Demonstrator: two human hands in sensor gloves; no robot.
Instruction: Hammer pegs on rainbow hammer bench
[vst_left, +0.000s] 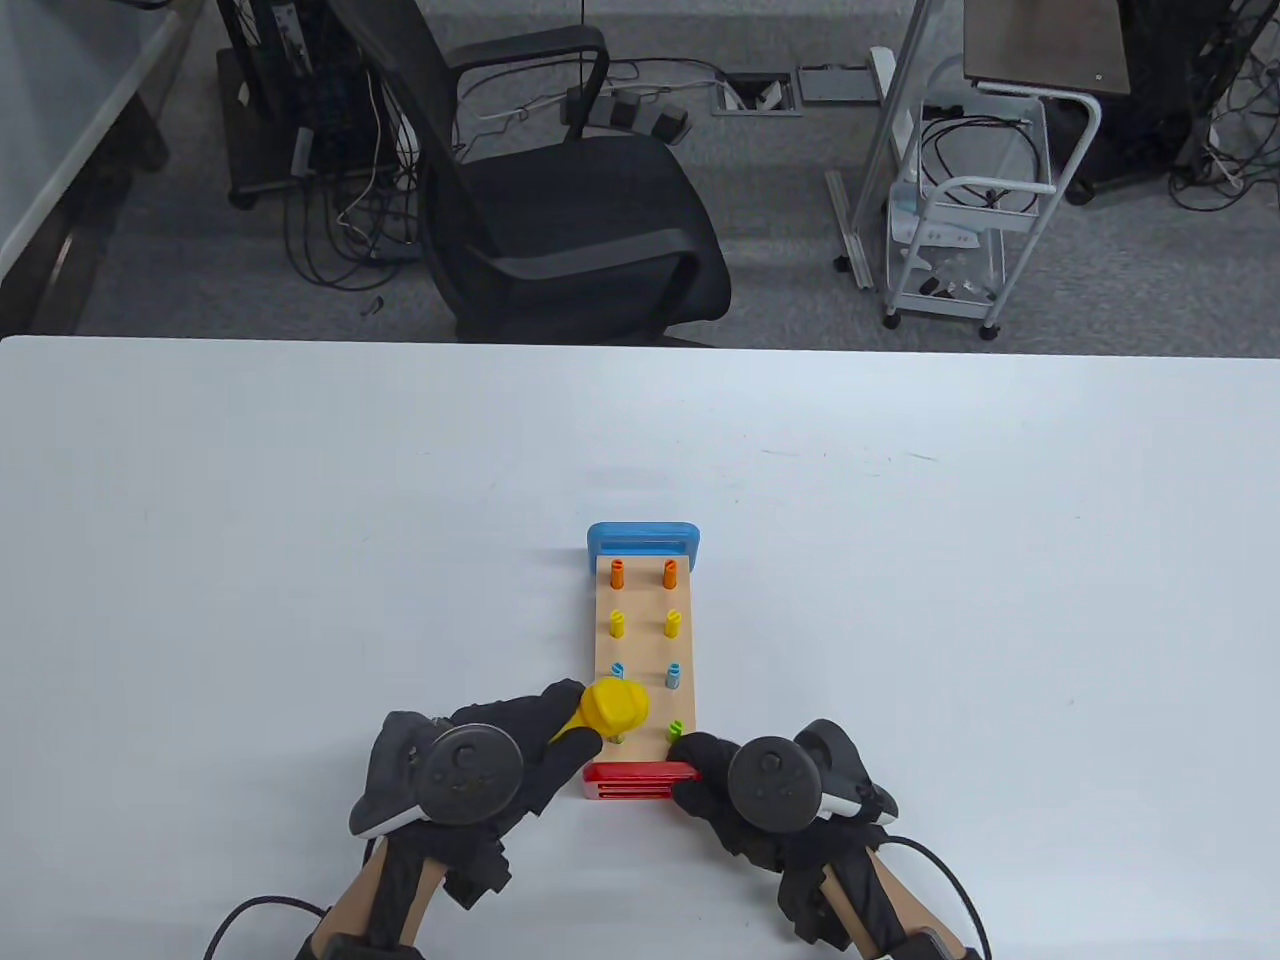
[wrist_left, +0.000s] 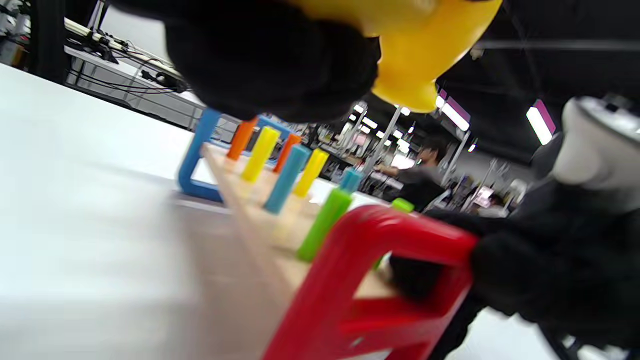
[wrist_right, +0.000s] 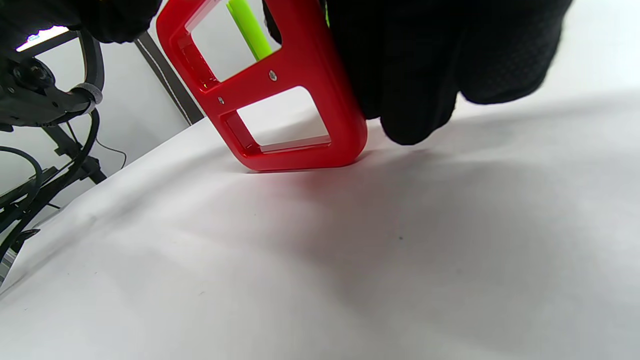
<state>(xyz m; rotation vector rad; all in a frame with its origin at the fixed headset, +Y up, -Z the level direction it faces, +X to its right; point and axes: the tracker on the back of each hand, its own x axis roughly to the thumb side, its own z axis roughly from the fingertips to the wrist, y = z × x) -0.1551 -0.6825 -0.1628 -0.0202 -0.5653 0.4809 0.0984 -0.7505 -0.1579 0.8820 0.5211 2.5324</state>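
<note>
The hammer bench (vst_left: 643, 640) lies lengthwise on the white table, a wooden board with a blue end frame (vst_left: 642, 540) far and a red end frame (vst_left: 640, 780) near. Pairs of orange, yellow, blue and green pegs stick up from it. My left hand (vst_left: 520, 740) grips the handle of a yellow hammer (vst_left: 615, 705), whose head hangs just above the near-left green peg (wrist_left: 325, 222). My right hand (vst_left: 705, 765) grips the red frame's (wrist_right: 295, 100) right corner, fingers curled over its top beside the right green peg (vst_left: 677, 730).
A black office chair (vst_left: 560, 190) stands beyond the table's far edge, with a white cart (vst_left: 960, 230) and cables on the floor. A person sits far off in the left wrist view's background. White tabletop (vst_left: 300, 550) spreads around the bench.
</note>
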